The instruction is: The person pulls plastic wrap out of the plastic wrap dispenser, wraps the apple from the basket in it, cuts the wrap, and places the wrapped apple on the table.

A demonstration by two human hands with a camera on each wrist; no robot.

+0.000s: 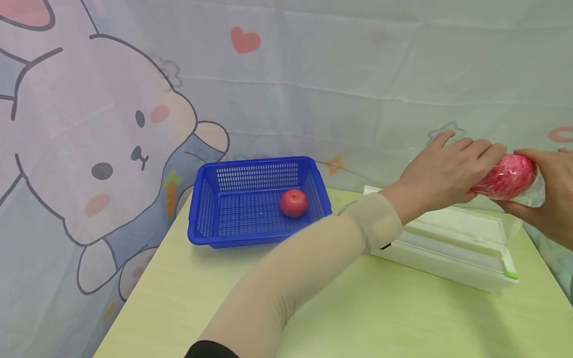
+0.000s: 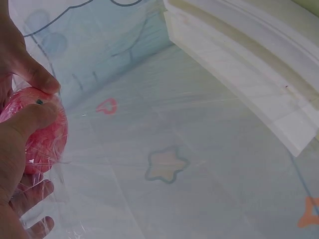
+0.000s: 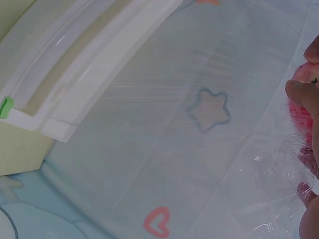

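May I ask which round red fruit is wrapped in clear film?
The red fruit between left hand and right hand; the other fruit sits bare in the blue plastic basket.

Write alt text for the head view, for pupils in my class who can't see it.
A left hand and right hand hold a film-wrapped red fruit near a long white box on a table. To the left, an apple sits in a blue basket; behind hangs a cloth with a cartoon rabbit.

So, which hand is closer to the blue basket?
The left. The left hand holds the wrapped red fruit off to the right of the blue basket; the right hand is farther right, on the fruit's other side.
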